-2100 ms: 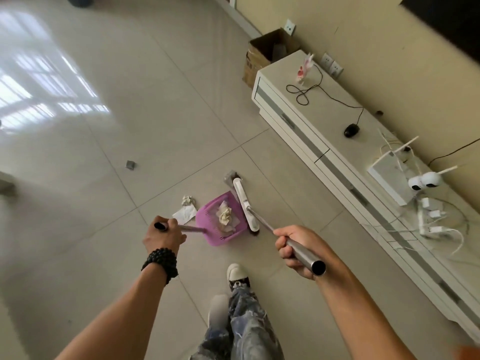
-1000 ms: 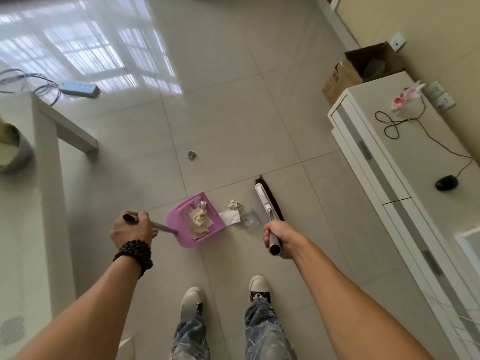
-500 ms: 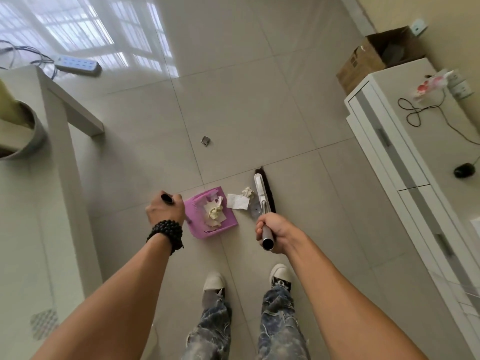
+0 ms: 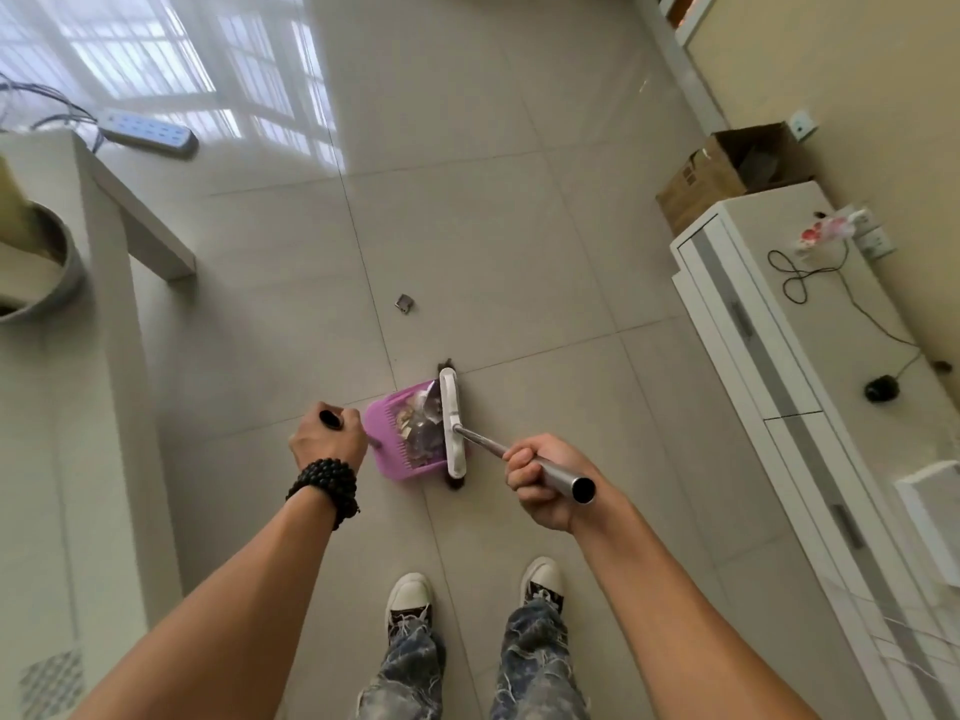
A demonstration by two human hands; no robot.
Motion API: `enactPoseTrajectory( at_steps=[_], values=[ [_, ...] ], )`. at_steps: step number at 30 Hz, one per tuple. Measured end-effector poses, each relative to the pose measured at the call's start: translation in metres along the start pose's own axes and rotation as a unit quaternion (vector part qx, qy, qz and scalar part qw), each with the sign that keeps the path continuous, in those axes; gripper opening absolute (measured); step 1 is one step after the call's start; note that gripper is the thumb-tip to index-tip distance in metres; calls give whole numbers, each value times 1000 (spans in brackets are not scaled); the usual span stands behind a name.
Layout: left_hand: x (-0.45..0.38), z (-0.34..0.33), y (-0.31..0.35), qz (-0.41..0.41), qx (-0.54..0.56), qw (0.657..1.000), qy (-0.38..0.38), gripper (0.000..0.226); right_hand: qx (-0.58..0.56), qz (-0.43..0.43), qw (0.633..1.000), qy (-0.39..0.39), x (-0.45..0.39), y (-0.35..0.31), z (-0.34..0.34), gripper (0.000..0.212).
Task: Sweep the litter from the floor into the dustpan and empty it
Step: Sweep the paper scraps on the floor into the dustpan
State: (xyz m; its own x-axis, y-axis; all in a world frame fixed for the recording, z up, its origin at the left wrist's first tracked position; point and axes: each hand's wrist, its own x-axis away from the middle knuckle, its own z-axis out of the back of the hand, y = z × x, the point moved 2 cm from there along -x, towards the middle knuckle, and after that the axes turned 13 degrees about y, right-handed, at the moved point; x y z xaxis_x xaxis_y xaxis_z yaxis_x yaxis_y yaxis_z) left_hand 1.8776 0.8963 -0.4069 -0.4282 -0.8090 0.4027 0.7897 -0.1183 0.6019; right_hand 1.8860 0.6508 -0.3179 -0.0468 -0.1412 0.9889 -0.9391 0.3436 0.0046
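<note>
A pink dustpan (image 4: pixel 390 443) rests on the tiled floor just ahead of my feet, holding crumpled paper litter (image 4: pixel 415 427). My left hand (image 4: pixel 326 439) is closed around the dustpan's black-tipped handle. My right hand (image 4: pixel 537 478) grips the metal pole of the broom, whose white head (image 4: pixel 451 422) lies against the dustpan's open right edge, dark bristles underneath. One small grey scrap (image 4: pixel 404 302) lies on the floor further ahead, apart from the pan.
A long white TV cabinet (image 4: pixel 810 407) with cables and a black mouse runs along the right wall. A cardboard box (image 4: pixel 727 174) stands at its far end. A white table (image 4: pixel 78 356) is at my left, with a power strip (image 4: pixel 148 132) on the floor beyond it.
The broom head has swept left against the dustpan's mouth; the flat paper and small wad that lay between them are now in the pan. My right hand tilted the pole rightward.
</note>
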Motion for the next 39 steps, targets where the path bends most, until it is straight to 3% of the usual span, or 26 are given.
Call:
enactPoseTrajectory(
  at_steps=[12,17,22,27,33,39],
  values=[
    [-66,52,27,99,113,984,91,17,-18,111,992,-50,55,-74,-76,28],
    [-97,46,58,102,121,980,119,14,114,153,982,-7,44,-138,-124,27],
    [-139,30,88,83,81,983,142,18,282,207,932,93,-3,-205,-175,17],
    [-192,13,109,100,48,983,143,21,352,190,907,136,-59,-256,-205,15],
    [-214,-7,128,103,74,981,145,23,373,121,911,127,-108,-220,-239,21],
    [-195,-35,156,70,67,990,100,15,302,61,948,74,-106,-167,-252,16]
  ],
)
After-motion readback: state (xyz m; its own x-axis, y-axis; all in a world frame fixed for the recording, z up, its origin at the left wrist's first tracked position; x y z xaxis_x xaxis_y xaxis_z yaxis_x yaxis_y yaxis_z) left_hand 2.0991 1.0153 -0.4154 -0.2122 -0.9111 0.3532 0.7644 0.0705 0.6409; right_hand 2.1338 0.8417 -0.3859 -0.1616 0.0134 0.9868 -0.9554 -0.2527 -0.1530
